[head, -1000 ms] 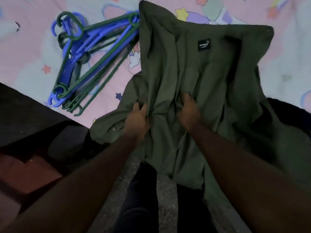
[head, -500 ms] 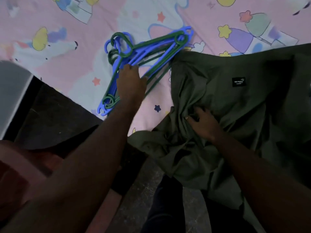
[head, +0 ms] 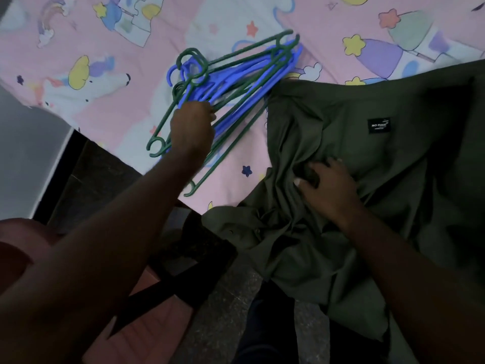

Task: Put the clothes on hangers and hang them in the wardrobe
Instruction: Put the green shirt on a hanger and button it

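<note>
- The left hand (head: pixel 193 127) reaches out over the pile of hangers (head: pixel 236 82) on the bed, at about 11 o'clock from the middle of the view; its fingers (head: pixel 208 114) are curled down into the stack and appear to grasp one or more of the bars, though which hanger is held cannot be told.
- The hangers are a tangled mix of blue and dark green plastic, hooks pointing toward 10 o'clock, the long bars fanning out toward 1 o'clock and 6 o'clock. One green hanger (head: pixel 223 156) lies lowest, its small end hook near the star print at 6 o'clock of the pile.
- The olive-green shirt (head: pixel 367 158) lies spread and rumpled on the bed at 3 o'clock of the hangers, its upper left edge touching the bar ends of the pile. A black label (head: pixel 379 125) shows on the inside near the collar. The lower part of the shirt hangs off the bed edge toward 6 o'clock.
- The right hand (head: pixel 328 187) rests on the shirt, at 7 o'clock from the label, fingers bent and gathering a fold of the cloth in a loose grasp.
- The bedsheet (head: pixel 105 106) is pink and white with unicorns, stars and castles.
- Below the bed edge, at 6 o'clock, the person's dark trouser legs (head: pixel 265 327) stand on a speckled floor (head: pixel 217 316).
</note>
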The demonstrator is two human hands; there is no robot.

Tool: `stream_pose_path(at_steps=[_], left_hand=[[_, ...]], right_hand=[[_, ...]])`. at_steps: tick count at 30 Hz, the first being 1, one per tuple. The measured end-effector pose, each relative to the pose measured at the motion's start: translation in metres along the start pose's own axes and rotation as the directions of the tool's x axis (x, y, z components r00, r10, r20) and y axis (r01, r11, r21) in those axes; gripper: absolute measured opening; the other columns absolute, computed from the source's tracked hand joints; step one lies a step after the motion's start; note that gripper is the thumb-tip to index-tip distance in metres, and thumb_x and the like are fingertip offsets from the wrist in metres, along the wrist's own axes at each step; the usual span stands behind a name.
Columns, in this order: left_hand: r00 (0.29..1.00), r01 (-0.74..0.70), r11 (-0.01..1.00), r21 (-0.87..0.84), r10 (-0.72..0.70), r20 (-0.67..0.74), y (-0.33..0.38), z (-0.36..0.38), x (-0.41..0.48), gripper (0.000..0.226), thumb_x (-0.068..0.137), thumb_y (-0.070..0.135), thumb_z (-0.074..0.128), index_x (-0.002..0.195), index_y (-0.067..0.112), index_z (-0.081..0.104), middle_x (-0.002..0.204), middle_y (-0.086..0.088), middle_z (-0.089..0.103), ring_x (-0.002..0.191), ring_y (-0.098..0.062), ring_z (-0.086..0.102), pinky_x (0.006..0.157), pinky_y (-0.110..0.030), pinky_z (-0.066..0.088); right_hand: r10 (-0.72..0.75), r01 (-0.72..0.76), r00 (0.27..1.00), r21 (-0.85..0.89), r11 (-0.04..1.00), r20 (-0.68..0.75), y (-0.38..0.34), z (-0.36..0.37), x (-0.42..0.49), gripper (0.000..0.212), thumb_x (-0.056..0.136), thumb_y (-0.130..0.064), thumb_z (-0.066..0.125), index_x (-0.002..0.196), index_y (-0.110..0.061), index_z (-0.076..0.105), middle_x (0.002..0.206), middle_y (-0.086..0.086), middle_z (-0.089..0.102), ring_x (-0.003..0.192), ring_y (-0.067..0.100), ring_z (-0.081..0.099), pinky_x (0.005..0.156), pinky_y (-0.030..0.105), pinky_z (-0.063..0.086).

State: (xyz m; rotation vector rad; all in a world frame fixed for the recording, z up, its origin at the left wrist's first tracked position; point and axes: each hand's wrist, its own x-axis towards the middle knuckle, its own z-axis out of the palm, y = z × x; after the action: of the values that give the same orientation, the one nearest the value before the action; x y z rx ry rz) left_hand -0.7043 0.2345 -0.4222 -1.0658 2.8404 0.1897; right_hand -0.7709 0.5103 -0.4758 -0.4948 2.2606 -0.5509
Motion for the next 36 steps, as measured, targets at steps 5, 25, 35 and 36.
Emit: stream_pose_path(at_steps=[5, 25, 35, 36], left_hand=[[0.965, -0.263, 0.917, -0.299, 0.256, -0.064, 0.093, -0.014, -0.041, 0.019, 0.081, 0.018, 0.06, 0.089, 0.008, 0.074, 0.088, -0.018, 0.071, 0.085, -0.035, 0.066, 0.073, -0.04, 0.047], [0.737, 0.671, 0.595, -0.441, -0.477, 0.478, 0.107, 0.12, -0.003, 0.089, 0.066, 0.067, 0.068, 0.124, 0.0, 0.055, 0.121, -0.018, 0.062, 0.111, -0.033, 0.061, 0.093, -0.043, 0.053], [1.0, 0.004, 0.44, -0.898, 0.02, 0.014, 0.177, 0.0, -0.037, 0.021, 0.093, 0.019, 0.056, 0.075, 0.023, 0.044, 0.067, 0.005, 0.045, 0.061, -0.009, 0.043, 0.061, -0.028, 0.038], [0.992, -0.096, 0.399, -0.912, 0.111, -0.056, 0.196, -0.017, -0.048, 0.021, 0.093, 0.012, 0.054, 0.076, 0.02, 0.046, 0.068, 0.006, 0.045, 0.061, -0.006, 0.043, 0.061, -0.024, 0.038]], right_hand=[[0.047, 0.023, 0.997, 0.774, 0.633, -0.068, -0.053, -0.059, -0.011, 0.06, 0.087, -0.049, 0.064, 0.132, -0.01, 0.057, 0.123, 0.002, 0.066, 0.109, 0.01, 0.064, 0.091, 0.027, 0.051], [0.333, 0.195, 0.882, 0.903, 0.384, -0.332, 0.081, -0.148, 0.028, 0.015, 0.102, -0.005, 0.043, 0.093, -0.016, 0.048, 0.086, 0.01, 0.065, 0.082, 0.025, 0.072, 0.075, 0.035, 0.06], [0.343, 0.126, 0.906, 0.931, 0.342, -0.248, 0.064, -0.112, 0.033, 0.018, 0.101, -0.001, 0.044, 0.091, -0.015, 0.048, 0.084, 0.011, 0.066, 0.072, 0.02, 0.069, 0.067, 0.03, 0.059], [0.345, 0.114, 0.906, 0.927, 0.356, -0.244, 0.058, -0.102, 0.032, 0.016, 0.1, -0.001, 0.046, 0.092, -0.014, 0.049, 0.083, 0.01, 0.066, 0.071, 0.018, 0.068, 0.066, 0.029, 0.059]])
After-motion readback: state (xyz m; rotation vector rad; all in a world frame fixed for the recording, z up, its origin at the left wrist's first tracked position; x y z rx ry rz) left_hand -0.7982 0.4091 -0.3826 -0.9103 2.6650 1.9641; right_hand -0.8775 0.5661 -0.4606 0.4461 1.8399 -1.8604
